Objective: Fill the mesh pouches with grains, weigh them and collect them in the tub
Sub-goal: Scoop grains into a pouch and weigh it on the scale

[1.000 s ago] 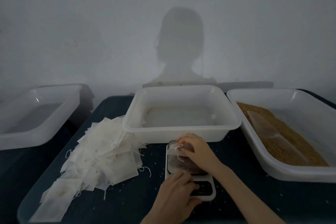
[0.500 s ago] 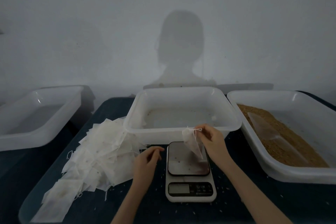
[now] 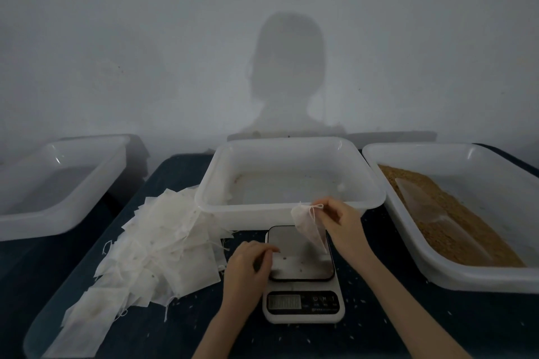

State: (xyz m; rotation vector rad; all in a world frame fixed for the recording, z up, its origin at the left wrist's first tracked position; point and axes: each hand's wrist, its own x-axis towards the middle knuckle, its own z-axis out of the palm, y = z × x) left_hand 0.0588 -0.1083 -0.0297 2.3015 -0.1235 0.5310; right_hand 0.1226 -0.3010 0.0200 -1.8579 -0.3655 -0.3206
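Nearest the camera, the white kitchen scale [image 3: 303, 304] sits on the dark table [image 3: 408, 329], its display strip at the near edge and the steel weighing plate [image 3: 302, 253] behind it. A few loose grains lie on the plate and more are scattered over the table around the scale.

The left hand [image 3: 248, 268] rests at the left edge of the plate, fingers loosely curled with the tips reaching onto the metal; it holds nothing.

The right hand [image 3: 341, 224] is raised above the far right corner of the plate. Its thumb and fingers pinch the drawstring top of a filled mesh pouch [image 3: 307, 224], which hangs down and tapers to a point over the plate. Whether its tip touches the metal cannot be told.

To the left of the scale a loose heap of empty pouches [image 3: 151, 245] spreads from the near left corner of the table up to the middle tub.

Just beyond the scale stands the middle white tub [image 3: 291, 207]; only faint traces show on its floor. To the right, a second tub [image 3: 466, 280] holds brown grains [image 3: 431, 213] with a clear scoop [image 3: 420, 201] lying on them. Far left, apart from the table, a third white tub [image 3: 58, 221] stands.

Behind everything, a person's shadow [image 3: 288, 73] falls on the pale wall
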